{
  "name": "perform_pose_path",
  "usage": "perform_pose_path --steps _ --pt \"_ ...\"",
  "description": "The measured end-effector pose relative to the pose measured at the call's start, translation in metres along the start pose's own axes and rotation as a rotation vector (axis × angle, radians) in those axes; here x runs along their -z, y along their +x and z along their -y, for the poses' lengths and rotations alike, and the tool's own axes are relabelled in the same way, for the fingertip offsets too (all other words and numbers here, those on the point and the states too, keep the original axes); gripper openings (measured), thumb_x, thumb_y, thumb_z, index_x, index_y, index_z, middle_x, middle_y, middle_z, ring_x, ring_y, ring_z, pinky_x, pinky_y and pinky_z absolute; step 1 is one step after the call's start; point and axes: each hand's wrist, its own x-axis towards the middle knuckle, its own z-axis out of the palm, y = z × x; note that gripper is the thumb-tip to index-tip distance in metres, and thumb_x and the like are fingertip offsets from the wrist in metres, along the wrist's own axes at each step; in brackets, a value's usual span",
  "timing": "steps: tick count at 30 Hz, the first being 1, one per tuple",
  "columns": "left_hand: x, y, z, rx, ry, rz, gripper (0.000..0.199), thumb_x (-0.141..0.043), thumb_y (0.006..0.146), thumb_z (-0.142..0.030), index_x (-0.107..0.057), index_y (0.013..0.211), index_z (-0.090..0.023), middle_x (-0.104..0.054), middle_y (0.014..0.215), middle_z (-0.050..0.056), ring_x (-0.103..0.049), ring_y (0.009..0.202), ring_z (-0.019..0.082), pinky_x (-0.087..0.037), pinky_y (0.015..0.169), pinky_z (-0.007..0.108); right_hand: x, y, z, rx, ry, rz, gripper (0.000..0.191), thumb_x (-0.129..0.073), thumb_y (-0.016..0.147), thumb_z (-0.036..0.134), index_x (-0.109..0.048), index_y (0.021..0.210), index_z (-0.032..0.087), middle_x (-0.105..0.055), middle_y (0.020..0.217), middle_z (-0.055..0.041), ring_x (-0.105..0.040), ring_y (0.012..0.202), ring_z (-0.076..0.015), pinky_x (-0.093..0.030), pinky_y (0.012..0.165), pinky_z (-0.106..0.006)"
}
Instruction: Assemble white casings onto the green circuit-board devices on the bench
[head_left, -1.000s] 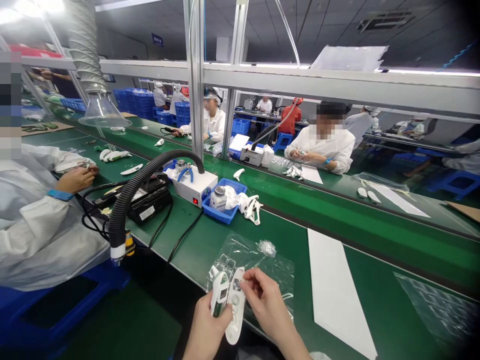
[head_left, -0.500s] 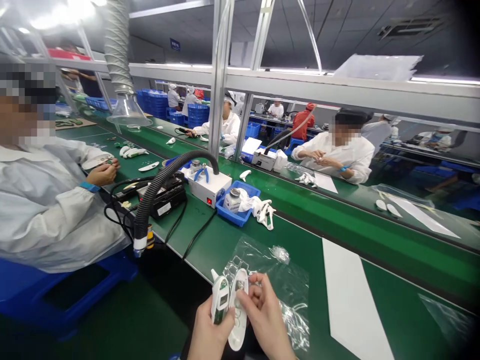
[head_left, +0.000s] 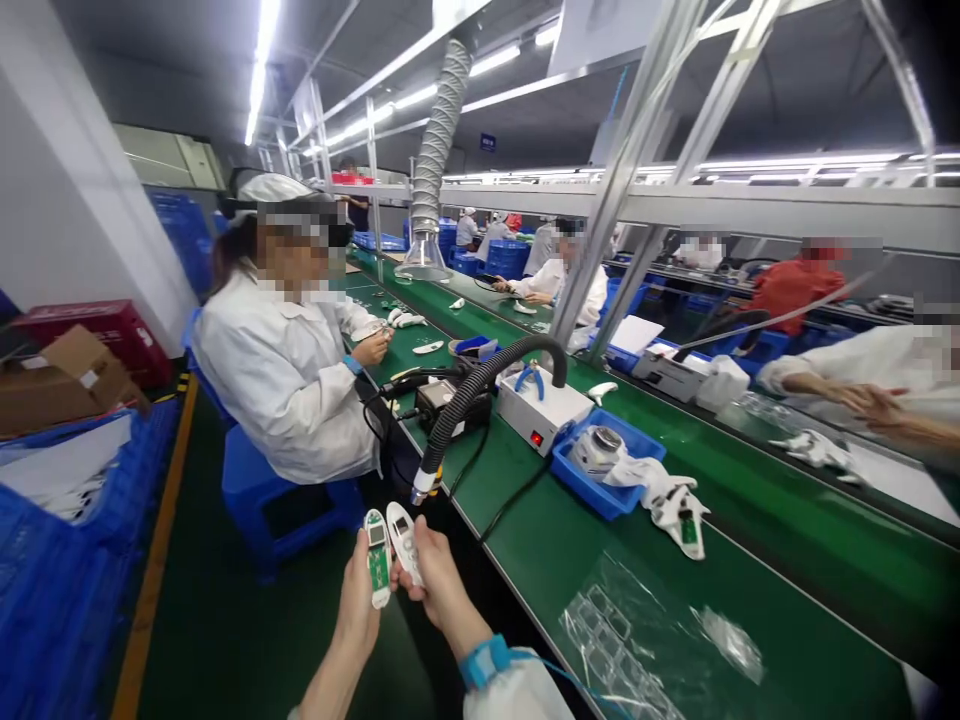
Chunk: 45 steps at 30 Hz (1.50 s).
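Note:
My left hand is closed on a slim white housing with a green circuit board and a small grey display. The board faces me. In my right hand is a long oval white cover with a dark window near its top. The two parts stand side by side, close together, off the bench's near edge. A blue strap circles my right wrist. Just above the parts hangs the nozzle of a black ribbed hose.
A white box with a red switch stands beside a blue tray holding a dispenser. White parts lie right of it. Clear plastic film lies on the green bench. A co-worker sits at the left; others work across the line.
The view has swung left. My right hand, earlier fingering the inside of the cover, now holds it with the window visible. The housing in my left hand now shows its board more fully.

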Motion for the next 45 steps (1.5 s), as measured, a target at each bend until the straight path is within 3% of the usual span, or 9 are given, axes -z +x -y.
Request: perform_pose_path --steps 3,10,19,26,31,34,37,41,45 --pt "-0.003 0.011 -0.001 0.005 -0.005 -0.056 0.048 -0.048 0.081 -0.062 -0.057 0.069 -0.016 -0.054 0.044 -0.003 -0.050 0.039 0.011 -0.037 0.041 0.019 -0.010 0.012 -0.005 -0.008 -0.006 -0.005 0.059 -0.052 0.075 0.071 -0.055 0.060 0.015 -0.052 0.037 0.0007 -0.040 0.026 -0.0062 -0.014 0.024 -0.014" --pt "-0.031 0.007 0.021 0.056 0.045 0.031 0.058 -0.052 0.073 -0.071 -0.054 0.054 -0.016 -0.051 0.038 -0.002 -0.044 0.032 0.010 -0.028 0.034 0.019 0.025 -0.005 -0.005 0.069 -0.012 -0.104 0.054 -0.054 0.074 0.069 -0.053 0.060 0.017 -0.056 0.038 -0.0004 -0.038 0.025 -0.0059 -0.010 0.026 -0.015" --pt "-0.002 0.017 0.007 -0.010 0.003 -0.112 0.056 -0.049 0.075 -0.070 -0.055 0.059 -0.017 -0.050 0.037 -0.003 -0.049 0.034 0.013 -0.032 0.035 0.021 -0.013 0.010 -0.011 0.046 -0.069 -0.055 0.051 -0.053 0.077 0.066 -0.052 0.060 0.018 -0.051 0.034 0.0027 -0.036 0.023 -0.0067 -0.013 0.024 -0.016" --pt "-0.026 0.020 0.013 -0.024 0.049 0.040 0.057 -0.050 0.076 -0.070 -0.057 0.056 -0.017 -0.047 0.032 -0.003 -0.044 0.030 0.012 -0.029 0.033 0.020 0.016 0.003 -0.009 0.138 -0.046 -0.087 0.061 -0.055 0.069 0.074 -0.061 0.073 0.014 -0.056 0.039 0.0012 -0.036 0.025 -0.0056 -0.012 0.026 -0.016" --pt "-0.038 0.016 0.016 -0.001 0.073 0.130 0.057 -0.050 0.076 -0.070 -0.056 0.056 -0.017 -0.046 0.036 -0.004 -0.038 0.030 0.009 -0.025 0.031 0.019 0.044 -0.029 -0.005 0.107 0.030 -0.118 0.064 -0.060 0.064 0.076 -0.063 0.074 0.013 -0.058 0.045 0.0002 -0.039 0.028 -0.0059 -0.015 0.027 -0.016" --pt "-0.030 0.000 0.019 0.040 0.058 0.136 0.054 -0.049 0.077 -0.069 -0.058 0.068 -0.017 -0.048 0.046 -0.006 -0.039 0.034 0.007 -0.026 0.034 0.018 0.055 -0.060 -0.004 0.084 0.190 -0.054 0.056 -0.063 0.070 0.068 -0.064 0.072 0.012 -0.064 0.057 -0.0045 -0.050 0.038 -0.0086 -0.031 0.033 -0.018" --pt "-0.018 -0.025 0.020 0.084 0.061 0.158 0.053 -0.049 0.079 -0.067 -0.061 0.082 -0.016 -0.053 0.058 -0.004 -0.041 0.040 0.007 -0.029 0.038 0.018 0.063 -0.092 -0.005 0.054 0.384 0.015 0.049 -0.068 0.075 0.056 -0.070 0.084 0.008 -0.069 0.070 -0.0091 -0.061 0.055 -0.0147 -0.045 0.048 -0.023" --pt "-0.012 -0.056 0.020 0.145 0.075 0.210 0.051 -0.047 0.083 -0.064 -0.061 0.098 -0.017 -0.057 0.072 -0.002 -0.044 0.047 0.007 -0.032 0.043 0.020 0.072 -0.123 -0.006 0.015 0.495 0.029 0.051 -0.072 0.072 0.055 -0.073 0.094 0.009 -0.072 0.078 -0.0121 -0.065 0.066 -0.0187 -0.047 0.056 -0.026" --pt "-0.019 -0.072 0.020 0.176 0.077 0.264 0.047 -0.046 0.086 -0.060 -0.062 0.097 -0.017 -0.058 0.078 0.000 -0.046 0.054 0.009 -0.037 0.049 0.023 0.076 -0.140 -0.002 -0.015 0.514 0.040 0.050 -0.073 0.070 0.057 -0.074 0.094 0.013 -0.071 0.080 -0.0107 -0.065 0.067 -0.0203 -0.049 0.060 -0.029"
